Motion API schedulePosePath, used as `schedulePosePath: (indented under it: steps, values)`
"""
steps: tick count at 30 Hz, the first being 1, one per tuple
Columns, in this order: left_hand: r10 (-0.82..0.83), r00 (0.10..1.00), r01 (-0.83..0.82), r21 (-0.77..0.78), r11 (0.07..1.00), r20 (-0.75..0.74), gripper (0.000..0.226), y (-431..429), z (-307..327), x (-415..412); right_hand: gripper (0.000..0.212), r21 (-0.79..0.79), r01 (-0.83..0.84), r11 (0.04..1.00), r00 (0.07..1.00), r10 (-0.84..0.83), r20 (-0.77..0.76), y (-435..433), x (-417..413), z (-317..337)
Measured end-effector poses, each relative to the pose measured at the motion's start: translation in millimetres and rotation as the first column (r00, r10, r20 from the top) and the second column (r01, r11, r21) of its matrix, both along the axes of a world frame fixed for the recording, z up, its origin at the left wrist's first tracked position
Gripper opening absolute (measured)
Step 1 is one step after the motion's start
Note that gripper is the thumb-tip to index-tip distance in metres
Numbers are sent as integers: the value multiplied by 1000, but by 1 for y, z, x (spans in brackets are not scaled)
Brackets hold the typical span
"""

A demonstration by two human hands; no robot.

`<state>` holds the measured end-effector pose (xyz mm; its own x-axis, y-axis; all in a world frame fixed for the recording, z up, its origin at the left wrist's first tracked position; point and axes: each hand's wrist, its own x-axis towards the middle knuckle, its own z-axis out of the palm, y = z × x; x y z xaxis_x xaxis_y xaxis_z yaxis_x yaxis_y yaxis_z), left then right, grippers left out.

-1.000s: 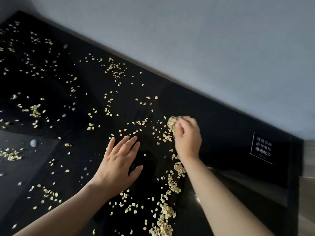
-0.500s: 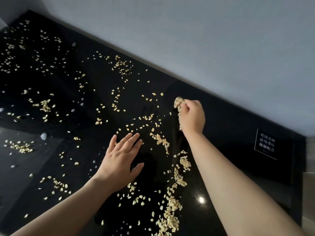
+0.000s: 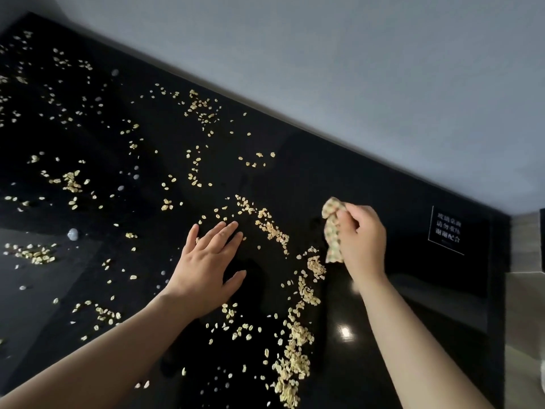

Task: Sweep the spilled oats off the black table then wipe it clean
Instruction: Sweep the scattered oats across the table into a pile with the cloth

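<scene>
Head view: oats [image 3: 315, 265] beside cloth [image 3: 331, 228] in right grip [image 3: 364, 237], perhaps in contact.

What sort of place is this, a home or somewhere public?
Probably a shared or public indoor room: a glossy black table stands against a plain grey wall and bears a printed notice in Chinese characters.

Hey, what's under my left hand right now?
The left hand is spread over the black table; loose oats lie around its fingertips. Anything beneath the palm is covered.
</scene>
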<state>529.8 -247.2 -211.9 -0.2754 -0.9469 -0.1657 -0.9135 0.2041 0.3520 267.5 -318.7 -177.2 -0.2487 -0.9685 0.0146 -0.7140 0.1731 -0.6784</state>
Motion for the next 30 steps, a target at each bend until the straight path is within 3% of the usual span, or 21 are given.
schedulePosePath:
  steps: [6, 14, 19, 24, 27, 30]
  values:
    - [-16, 1000, 16, -10, 1000, 16, 79, 1, 2, 0, 24, 80, 112, 990, 992, -107, -68, 30, -1, -34]
    - [-36, 999, 35, -39, 999, -33, 69, 35, 9, 10, 24, 65, -185, 981, 983, 184, 27, 31, 73, -31]
    - [-41, 999, 41, -13, 999, 0, 72, 45, 9, 15, 22, -34, 14, 999, 996, -16, -86, 49, 22, -8]
    - [-44, 997, 44, 11, 999, 57, 76, 47, 2, 17, 24, 55, 158, 986, 979, -150, -136, 77, 2, -27]
    - [-42, 998, 41, 5, 999, 55, 76, 48, 0, 18, 23, 38, 134, 990, 988, -131, -78, 86, 39, -36]
    - [-45, 997, 45, 4, 999, 58, 78, 48, 1, 18, 22, 53, -23, 998, 998, 25, -52, 89, 78, -36]
